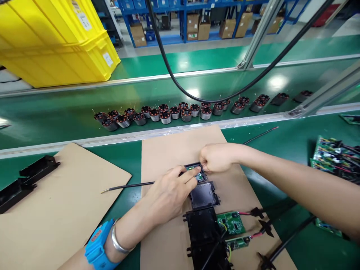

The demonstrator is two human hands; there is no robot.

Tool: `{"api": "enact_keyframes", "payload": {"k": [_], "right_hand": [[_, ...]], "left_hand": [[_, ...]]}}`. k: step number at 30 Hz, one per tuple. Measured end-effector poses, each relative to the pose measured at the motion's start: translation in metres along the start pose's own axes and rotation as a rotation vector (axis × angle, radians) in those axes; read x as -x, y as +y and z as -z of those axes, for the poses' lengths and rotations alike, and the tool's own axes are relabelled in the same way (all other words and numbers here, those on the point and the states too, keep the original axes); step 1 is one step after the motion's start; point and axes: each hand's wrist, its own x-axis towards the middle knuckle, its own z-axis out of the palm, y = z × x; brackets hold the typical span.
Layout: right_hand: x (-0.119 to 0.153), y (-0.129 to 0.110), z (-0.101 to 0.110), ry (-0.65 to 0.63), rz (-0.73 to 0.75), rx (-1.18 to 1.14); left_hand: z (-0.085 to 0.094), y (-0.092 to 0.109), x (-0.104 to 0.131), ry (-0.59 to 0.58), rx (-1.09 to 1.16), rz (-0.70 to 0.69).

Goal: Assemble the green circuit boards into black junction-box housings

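Observation:
My left hand [174, 191] steadies a small black plastic case [194, 164], its fingertips lying across the green circuit board [192, 168] inside. My right hand [212, 157] is closed at the case's right edge; what its fingers pinch is hidden. Out from under my left hand runs a black cable [132, 185] with a bare tip. Another dark wire [261, 134] with a red end shows beyond my right forearm. Just below the case lies a flat black cover [203, 195], followed by more black cases [204, 227].
Cardboard [164, 150] lies beneath the work. Beside the cases are wired green boards [230, 223], with more boards [332, 150] at right. Black housings [39, 170] rest on the left cardboard. Several copper-wound stators [165, 117] stand behind the rail. A black cable [168, 69] hangs overhead near yellow bins [70, 63].

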Motion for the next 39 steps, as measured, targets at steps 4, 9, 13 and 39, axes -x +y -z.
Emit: {"api": "enact_keyframes", "payload": {"k": [4, 9, 13, 39], "right_hand": [[0.019, 0.000, -0.013, 0.136, -0.008, 0.026], [0.033, 0.008, -0.055, 0.536, 0.117, 0.126], [0.027, 0.009, -0.077, 0.658, 0.213, 0.291], [0.020, 0.007, -0.057, 0.677, 0.161, -0.262]], "left_hand": [[0.001, 0.002, 0.000, 0.014, -0.018, 0.016], [-0.001, 0.002, 0.002, -0.011, -0.065, -0.013], [-0.001, 0.006, -0.002, -0.001, -0.030, 0.017], [0.008, 0.008, 0.007, 0.015, -0.008, 0.177]]}}
